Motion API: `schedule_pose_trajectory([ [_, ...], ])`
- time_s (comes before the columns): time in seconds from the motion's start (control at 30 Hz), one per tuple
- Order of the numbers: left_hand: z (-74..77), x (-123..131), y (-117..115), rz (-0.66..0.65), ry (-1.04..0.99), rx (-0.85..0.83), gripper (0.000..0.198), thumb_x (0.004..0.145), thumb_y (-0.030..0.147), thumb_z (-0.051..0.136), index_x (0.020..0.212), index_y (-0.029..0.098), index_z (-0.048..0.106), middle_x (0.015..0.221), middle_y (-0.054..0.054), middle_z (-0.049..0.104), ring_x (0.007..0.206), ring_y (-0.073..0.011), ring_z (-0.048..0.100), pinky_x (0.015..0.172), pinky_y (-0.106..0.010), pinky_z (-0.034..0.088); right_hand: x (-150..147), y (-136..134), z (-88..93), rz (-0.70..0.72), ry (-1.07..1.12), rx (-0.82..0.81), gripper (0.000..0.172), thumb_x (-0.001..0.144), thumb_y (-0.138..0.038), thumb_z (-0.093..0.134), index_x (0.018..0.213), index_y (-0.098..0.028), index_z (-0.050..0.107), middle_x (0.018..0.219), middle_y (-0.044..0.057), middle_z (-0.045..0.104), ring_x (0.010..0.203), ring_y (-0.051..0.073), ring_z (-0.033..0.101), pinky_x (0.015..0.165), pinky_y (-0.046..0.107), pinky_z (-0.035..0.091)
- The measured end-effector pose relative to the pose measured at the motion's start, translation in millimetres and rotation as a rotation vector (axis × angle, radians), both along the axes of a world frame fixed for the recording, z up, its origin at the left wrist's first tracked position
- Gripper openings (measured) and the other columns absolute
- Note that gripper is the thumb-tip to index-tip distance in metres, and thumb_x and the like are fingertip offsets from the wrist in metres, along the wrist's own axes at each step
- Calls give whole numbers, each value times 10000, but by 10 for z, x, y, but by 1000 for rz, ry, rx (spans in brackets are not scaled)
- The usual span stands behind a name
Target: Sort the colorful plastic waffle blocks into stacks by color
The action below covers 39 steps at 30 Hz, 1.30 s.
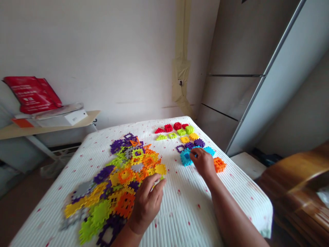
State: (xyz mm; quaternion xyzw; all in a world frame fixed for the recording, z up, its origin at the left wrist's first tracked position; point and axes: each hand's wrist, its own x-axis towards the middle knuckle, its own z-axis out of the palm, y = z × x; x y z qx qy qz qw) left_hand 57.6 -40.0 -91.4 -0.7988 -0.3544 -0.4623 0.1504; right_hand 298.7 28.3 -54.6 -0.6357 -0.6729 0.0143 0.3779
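Note:
My left hand [149, 195] is over the near right side of a mixed heap of interlocking plastic tiles. Its thumb and fingers are curled but apart, close to a yellow tile [160, 169]. Across the table, my right hand [203, 162] pinches at a stack of blue interlocking tiles [185, 157]; the fingers partly cover the stack. Just right of that hand lie orange tiles [220, 165]. In the heap, orange tiles [125, 200], lime green tiles [100, 212], purple tiles [103, 174] and grey tiles [82, 188] overlap.
Sorted rows run behind my right hand: purple tiles [199, 142], yellow tiles [185, 139], green tiles [189, 129] and red tiles [177, 126]. A white ribbed cloth [185, 209] covers the table. A side table [94, 116] at left bears a red package [32, 94]. A cabinet [231, 92] stands at right.

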Motion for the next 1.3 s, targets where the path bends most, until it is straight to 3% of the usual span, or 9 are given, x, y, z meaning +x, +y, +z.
schedule_pose_trajectory([
  [0.23,-25,-16,10,-17,-38,-59,333,805,14,535,1072,204,592,1004,-90,604,925,-176,608,786,-307,537,-47,46,20,-103,-202,-114,168,824,-188,494,789,-191,659,811,48,677,652,145,584,540,235,315],
  [0.73,-51,-34,13,-19,-46,-100,330,804,6,524,1062,201,591,1018,-91,598,939,-178,600,797,-310,528,-125,55,26,-156,-314,-230,217,865,-243,461,834,-198,671,843,53,682,634,138,571,507,246,259],
  [0.83,-4,-12,-8,-13,-58,-108,293,806,17,520,1019,200,605,975,-84,614,912,-173,605,785,-305,524,-129,45,0,-167,-317,-187,235,873,-233,442,813,-194,665,843,51,679,631,135,574,496,240,260],
  [0.93,105,-109,21,13,-74,-113,240,812,43,513,955,201,624,893,-58,643,851,-158,614,770,-288,516,-107,42,-57,-155,-289,-11,241,883,-279,453,834,-184,669,860,52,676,619,130,580,485,231,280],
  [1.0,192,-313,64,113,-128,-134,200,823,82,499,903,200,640,852,-46,660,830,-153,622,784,-283,508,-95,43,-96,-105,-271,163,273,899,-312,444,838,-178,673,851,50,675,624,128,589,491,227,307],
  [1.13,328,-949,102,620,-212,-464,215,814,150,459,839,204,665,884,-32,692,854,-150,635,804,-256,485,-141,24,-139,118,-285,405,278,920,-301,444,823,-168,669,816,42,677,674,126,617,559,216,381],
  [1.17,344,-1097,98,697,-199,-544,206,794,155,473,815,204,672,868,-28,697,827,-154,639,779,-254,485,-168,14,-144,169,-289,435,266,921,-288,450,823,-166,665,810,42,677,684,127,621,577,214,395],
  [1.3,345,-1396,78,837,-116,-714,193,752,211,518,790,203,707,841,-47,705,814,-195,633,760,-290,471,-294,-30,-179,310,-290,455,238,922,-263,465,819,-157,650,779,45,664,671,125,619,608,216,417],
])
